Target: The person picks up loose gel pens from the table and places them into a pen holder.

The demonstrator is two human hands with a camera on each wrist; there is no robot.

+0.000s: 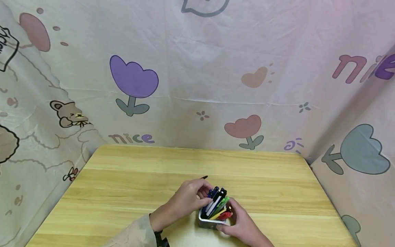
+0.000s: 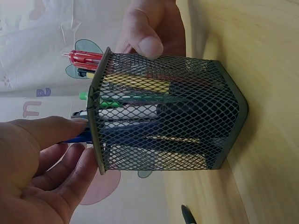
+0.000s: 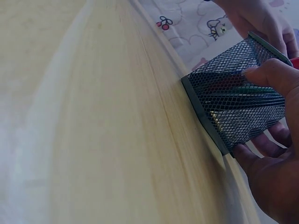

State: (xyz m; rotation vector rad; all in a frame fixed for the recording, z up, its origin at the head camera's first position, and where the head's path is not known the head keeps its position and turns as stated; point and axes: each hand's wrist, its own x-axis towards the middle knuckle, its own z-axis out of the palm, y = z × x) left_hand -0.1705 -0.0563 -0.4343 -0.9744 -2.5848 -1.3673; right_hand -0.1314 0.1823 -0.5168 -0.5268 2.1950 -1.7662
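Note:
A black metal mesh pen holder point(image 1: 210, 224) stands on the wooden table, packed with pens. My right hand point(image 1: 242, 223) grips its right side, the thumb against the mesh point(image 3: 224, 100) in the right wrist view. At the rim my left hand point(image 1: 190, 196) pinches a blue pen point(image 2: 78, 138) between thumb and fingers; the pen's lower part is inside the holder. Beside it stand dark and white pens point(image 1: 213, 206), a green pen point(image 1: 223, 203), a yellow pen point(image 1: 217, 214) and a red pen point(image 1: 226, 215).
A dark pen point(image 1: 204, 177) lies on the wooden table point(image 1: 148, 171) behind my left hand, mostly hidden by it. A printed cloth point(image 1: 191, 68) hangs behind the table and along both sides. A black band point(image 1: 161, 239) is around my left wrist.

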